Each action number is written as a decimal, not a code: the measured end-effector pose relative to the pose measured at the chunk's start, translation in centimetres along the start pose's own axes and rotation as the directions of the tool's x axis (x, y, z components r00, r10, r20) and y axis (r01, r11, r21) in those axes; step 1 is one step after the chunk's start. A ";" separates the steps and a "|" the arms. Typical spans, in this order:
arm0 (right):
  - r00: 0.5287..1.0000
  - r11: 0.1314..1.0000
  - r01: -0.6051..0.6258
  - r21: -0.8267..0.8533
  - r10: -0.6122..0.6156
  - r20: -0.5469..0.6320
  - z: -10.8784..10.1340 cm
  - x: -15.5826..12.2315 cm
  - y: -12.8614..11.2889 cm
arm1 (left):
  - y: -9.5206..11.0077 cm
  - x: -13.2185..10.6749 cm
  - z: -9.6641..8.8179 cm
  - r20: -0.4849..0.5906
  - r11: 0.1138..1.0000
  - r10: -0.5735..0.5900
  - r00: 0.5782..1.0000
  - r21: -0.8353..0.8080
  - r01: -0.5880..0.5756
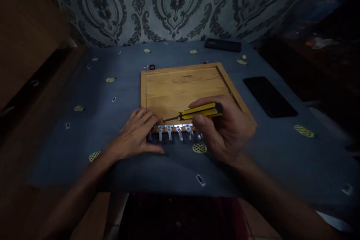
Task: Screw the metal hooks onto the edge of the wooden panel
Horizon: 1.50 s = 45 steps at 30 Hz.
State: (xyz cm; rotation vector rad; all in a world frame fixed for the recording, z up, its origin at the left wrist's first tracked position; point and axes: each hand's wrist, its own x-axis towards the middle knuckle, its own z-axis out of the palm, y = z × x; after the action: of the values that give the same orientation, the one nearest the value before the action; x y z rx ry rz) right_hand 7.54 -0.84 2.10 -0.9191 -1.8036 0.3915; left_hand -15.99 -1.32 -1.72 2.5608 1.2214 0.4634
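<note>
My right hand point(225, 127) is closed around the yellow and black handle of a screwdriver point(199, 111). Its thin shaft points left, and the tip ends close to the fingers of my left hand point(140, 131). A wooden panel with a raised frame point(180, 90) lies flat on the table. Along its near edge runs a shiny metal rail with several hooks point(179, 129). My left hand rests at the near left corner of the panel, fingers over the rail's left end, thumb apart. Whether those fingers pinch a small piece is hidden. My right hand covers the rail's right end.
The table has a blue patterned cloth point(98, 93). A black phone point(270, 96) lies right of the panel, and a dark oblong case point(223, 45) lies at the back. A small black loop point(152, 67) juts from the panel's far edge. Patterned fabric point(180, 3) hangs behind the table.
</note>
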 end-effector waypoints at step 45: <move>0.987 0.992 0.067 -0.105 -0.051 0.150 0.8 -0.2 1.7 | 0.0 -0.6 0.8 -0.027 0.998 0.006 1.000 0.057 -0.005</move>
State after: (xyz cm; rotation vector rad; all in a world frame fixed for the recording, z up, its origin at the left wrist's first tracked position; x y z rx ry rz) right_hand 7.54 0.21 0.53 -0.9301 -1.9997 0.3324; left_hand -16.04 -1.89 -2.55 2.6144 1.2547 0.4732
